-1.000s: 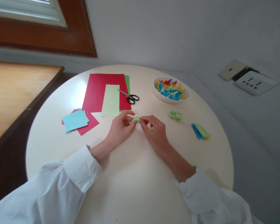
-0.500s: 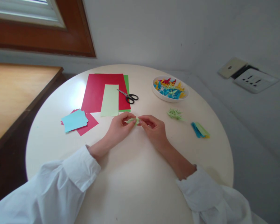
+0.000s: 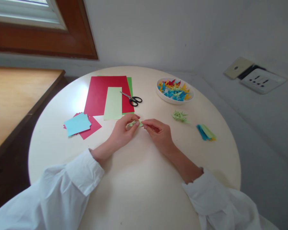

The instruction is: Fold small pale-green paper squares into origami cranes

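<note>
Between my two hands, over the middle of the round table, is a small pale green folded paper crane (image 3: 140,123). My left hand (image 3: 124,130) pinches its left part between thumb and fingers. The thumb and forefinger of my right hand (image 3: 159,133) pinch its right end. My fingers cover much of the crane. To the right of my right hand lies a small heap of pale green paper cranes (image 3: 180,116). Behind them stands a white round dish (image 3: 169,100) full of red, yellow, blue and green paper cranes.
Scissors (image 3: 133,100) with black handles lie partly over red sheets (image 3: 96,95) and a pale green strip (image 3: 112,103). Light blue squares (image 3: 77,124) rest on red squares (image 3: 93,127) at left. Coloured folded papers (image 3: 206,132) lie near the table's (image 3: 134,191) right edge.
My right fingertips have shifted slightly at the crane's right end, and a bit more of the pale green paper shows between the hands. My left hand has hardly moved.
</note>
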`<action>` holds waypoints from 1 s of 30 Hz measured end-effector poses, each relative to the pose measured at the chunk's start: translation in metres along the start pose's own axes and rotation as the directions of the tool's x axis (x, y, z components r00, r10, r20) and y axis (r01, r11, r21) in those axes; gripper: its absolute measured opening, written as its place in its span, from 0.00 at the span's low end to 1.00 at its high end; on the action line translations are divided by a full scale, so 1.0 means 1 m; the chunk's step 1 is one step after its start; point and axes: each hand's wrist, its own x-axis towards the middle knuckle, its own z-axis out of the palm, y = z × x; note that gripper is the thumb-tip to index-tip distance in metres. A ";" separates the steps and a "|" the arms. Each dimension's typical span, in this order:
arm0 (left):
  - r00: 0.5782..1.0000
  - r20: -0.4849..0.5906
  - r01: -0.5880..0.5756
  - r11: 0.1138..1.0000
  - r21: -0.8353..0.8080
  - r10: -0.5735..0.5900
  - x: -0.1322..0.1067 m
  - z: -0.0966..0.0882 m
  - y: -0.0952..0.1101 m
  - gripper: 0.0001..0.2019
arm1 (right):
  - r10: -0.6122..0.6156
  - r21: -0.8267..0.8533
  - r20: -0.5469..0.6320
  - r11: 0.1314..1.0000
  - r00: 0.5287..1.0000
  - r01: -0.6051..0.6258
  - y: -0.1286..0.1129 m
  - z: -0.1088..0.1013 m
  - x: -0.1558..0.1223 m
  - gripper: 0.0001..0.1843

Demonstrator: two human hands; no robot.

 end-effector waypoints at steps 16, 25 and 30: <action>1.000 -0.011 0.009 0.998 0.054 -0.009 -0.003 -0.001 0.006 0.09 | 0.196 0.184 -0.047 0.966 0.980 -0.184 -0.010 0.003 0.002 0.10; 0.996 0.044 0.071 0.997 0.024 -0.072 -0.001 -0.003 0.011 0.08 | 0.109 0.153 -0.038 0.983 0.993 -0.102 -0.011 0.005 -0.002 0.05; 0.999 0.004 0.046 0.999 0.010 -0.047 -0.003 -0.002 0.011 0.06 | 0.229 0.231 -0.096 0.952 0.969 -0.202 -0.013 0.007 -0.001 0.07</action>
